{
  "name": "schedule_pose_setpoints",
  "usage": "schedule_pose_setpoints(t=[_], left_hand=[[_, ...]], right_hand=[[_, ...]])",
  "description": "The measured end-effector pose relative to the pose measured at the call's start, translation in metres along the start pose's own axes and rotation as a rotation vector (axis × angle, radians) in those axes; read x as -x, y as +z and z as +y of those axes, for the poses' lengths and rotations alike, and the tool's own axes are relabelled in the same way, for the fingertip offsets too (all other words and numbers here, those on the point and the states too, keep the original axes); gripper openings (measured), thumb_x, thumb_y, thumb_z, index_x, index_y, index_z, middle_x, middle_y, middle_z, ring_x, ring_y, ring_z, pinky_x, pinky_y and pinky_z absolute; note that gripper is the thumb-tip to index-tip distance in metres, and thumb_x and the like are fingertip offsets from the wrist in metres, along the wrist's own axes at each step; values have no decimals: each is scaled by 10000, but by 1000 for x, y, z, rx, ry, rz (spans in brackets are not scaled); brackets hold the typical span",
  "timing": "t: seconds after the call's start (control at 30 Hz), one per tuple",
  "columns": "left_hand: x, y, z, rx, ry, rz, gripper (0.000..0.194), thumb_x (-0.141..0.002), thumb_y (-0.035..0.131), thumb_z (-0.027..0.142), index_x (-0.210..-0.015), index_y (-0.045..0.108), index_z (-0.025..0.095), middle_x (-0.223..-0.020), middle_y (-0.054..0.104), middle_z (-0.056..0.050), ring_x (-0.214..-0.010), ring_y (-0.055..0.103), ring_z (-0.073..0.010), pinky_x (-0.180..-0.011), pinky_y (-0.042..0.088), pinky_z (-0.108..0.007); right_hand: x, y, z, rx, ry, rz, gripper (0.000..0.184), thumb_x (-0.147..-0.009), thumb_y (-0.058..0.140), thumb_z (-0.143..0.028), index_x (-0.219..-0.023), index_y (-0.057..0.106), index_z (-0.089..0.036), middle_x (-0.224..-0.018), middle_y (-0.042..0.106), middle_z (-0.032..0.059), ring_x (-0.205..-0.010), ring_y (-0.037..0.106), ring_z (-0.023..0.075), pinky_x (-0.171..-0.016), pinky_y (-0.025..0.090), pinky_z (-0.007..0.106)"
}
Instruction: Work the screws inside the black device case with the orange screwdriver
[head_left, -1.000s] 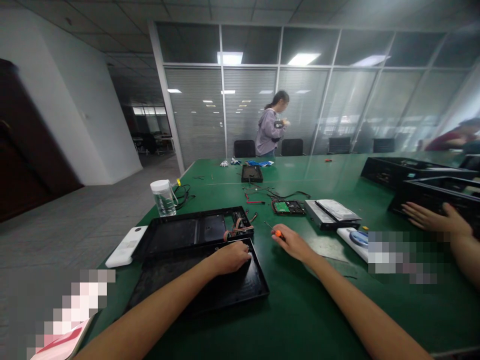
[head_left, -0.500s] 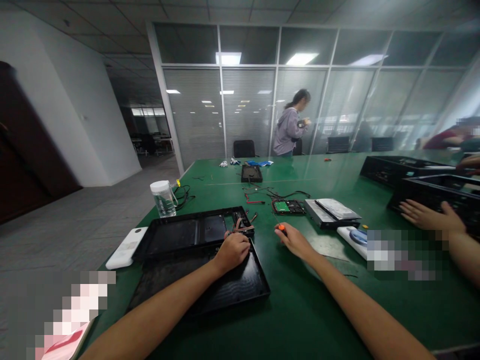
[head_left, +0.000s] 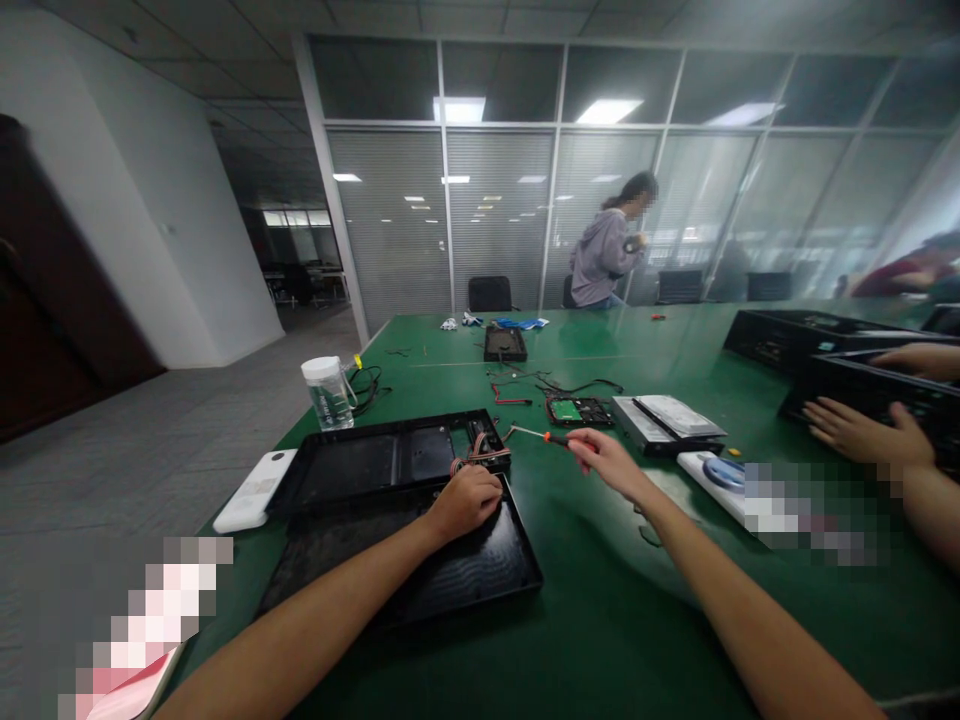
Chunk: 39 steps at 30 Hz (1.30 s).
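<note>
My left hand [head_left: 466, 503] is closed, fingers curled at the upper edge of the nearer black plastic casing [head_left: 517, 570]; its fingertips are partly hidden. Just beyond lies a second open casing [head_left: 360, 462], with a striped ribbon cable [head_left: 480, 452] at its right end. Off to the right, my right hand [head_left: 600, 458] grips a screwdriver [head_left: 556, 438] by its orange and black handle. The screwdriver is held above the table, and its thin metal shaft points left, its tip close to the loose wire ends beside the ribbon cable.
A hard drive with a green board [head_left: 570, 410] and a silver drive unit [head_left: 667, 425] lie on the green table. At left are a water bottle [head_left: 328, 395] and a white phone-like object [head_left: 255, 490]. A co-worker's hand [head_left: 874, 435] rests against a black metal case [head_left: 900, 390] at right.
My right hand has lifted slightly and moved right, and the screwdriver now lies across with its shaft pointing left. My left hand stays put. The standing person has moved right.
</note>
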<state>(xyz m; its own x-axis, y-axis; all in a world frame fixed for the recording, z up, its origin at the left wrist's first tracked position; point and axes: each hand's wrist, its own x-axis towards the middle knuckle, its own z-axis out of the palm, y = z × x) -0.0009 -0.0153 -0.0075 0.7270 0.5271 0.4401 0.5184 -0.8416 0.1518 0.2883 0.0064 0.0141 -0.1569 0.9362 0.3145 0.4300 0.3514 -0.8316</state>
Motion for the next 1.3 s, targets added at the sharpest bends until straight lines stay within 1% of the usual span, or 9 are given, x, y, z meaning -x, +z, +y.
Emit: schedule_pose_setpoints(t=[0.1, 0.2, 0.4, 0.57, 0.8, 0.97, 1.07, 1.2, 1.3], left_hand=[[1, 0, 0, 32, -94, 17, 121, -845, 471, 169, -883, 586, 168, -911, 618, -50, -899, 536, -168, -842, 390, -310], [1, 0, 1, 91, -196, 50, 101, -811, 528, 197, -904, 547, 162, -897, 605, -48, -886, 543, -173, -833, 403, -308], [2, 1, 1, 169, -229, 84, 102, -790, 551, 193, -883, 520, 162, -877, 592, -37, -865, 547, -170, -826, 412, -303], [2, 2, 1, 181, -240, 66, 117, -787, 558, 193, -891, 514, 165, -890, 592, -38, -878, 549, -176, -826, 412, -316], [2, 6, -1, 187, -227, 124, 127, -768, 585, 186, -877, 522, 177, -867, 598, -24, -858, 557, -170, -814, 419, -301], [3, 7, -2, 191, -219, 137, 116, -765, 583, 184, -870, 533, 185, -856, 598, -16, -850, 561, -168, -806, 421, -304], [3, 8, -3, 196, -227, 136, 136, -763, 584, 175, -886, 526, 184, -867, 601, -18, -852, 564, -170, -806, 424, -307], [3, 10, -4, 195, -225, 154, 172, -759, 588, 166, -914, 512, 179, -883, 604, -24, -857, 571, -173, -814, 425, -313], [4, 11, -4, 179, -222, 152, 156, -762, 588, 170, -903, 519, 178, -878, 606, -28, -863, 573, -180, -816, 425, -319]], right_hand=[[6, 2, -19, -18, -36, 139, 315, -827, 407, -455, -770, 535, -173, -570, 488, -28, -468, 427, 104, -450, 333, 223], [13, 13, -29, 99, -136, 249, 319, -822, 426, -442, -667, 526, -181, -560, 474, -20, -521, 441, 116, -494, 339, 225], [19, 27, -31, 394, -226, 186, 280, -829, 425, -409, -690, 546, -198, -557, 508, -20, -524, 458, 122, -545, 338, 234], [19, 25, -32, 439, -240, 187, 295, -836, 405, -415, -707, 558, -199, -582, 543, -5, -546, 490, 131, -562, 353, 231], [20, 27, -36, 444, -231, 194, 332, -846, 386, -427, -711, 573, -187, -582, 561, -2, -537, 500, 128, -547, 352, 221], [20, 27, -43, 543, -231, 170, 331, -849, 378, -404, -750, 608, -186, -616, 600, 10, -564, 532, 132, -572, 350, 223], [18, 25, -67, 710, -263, 95, 362, -862, 362, -425, -772, 619, -187, -655, 631, 29, -604, 562, 142, -593, 339, 228], [10, 26, -118, 1020, -243, -80, 478, -885, 286, -498, -765, 614, -172, -702, 653, 84, -677, 598, 188, -611, 329, 249], [1, 34, -151, 1060, -219, -184, 381, -898, 291, -406, -964, 585, -173, -798, 669, 87, -737, 609, 203, -628, 339, 256]])
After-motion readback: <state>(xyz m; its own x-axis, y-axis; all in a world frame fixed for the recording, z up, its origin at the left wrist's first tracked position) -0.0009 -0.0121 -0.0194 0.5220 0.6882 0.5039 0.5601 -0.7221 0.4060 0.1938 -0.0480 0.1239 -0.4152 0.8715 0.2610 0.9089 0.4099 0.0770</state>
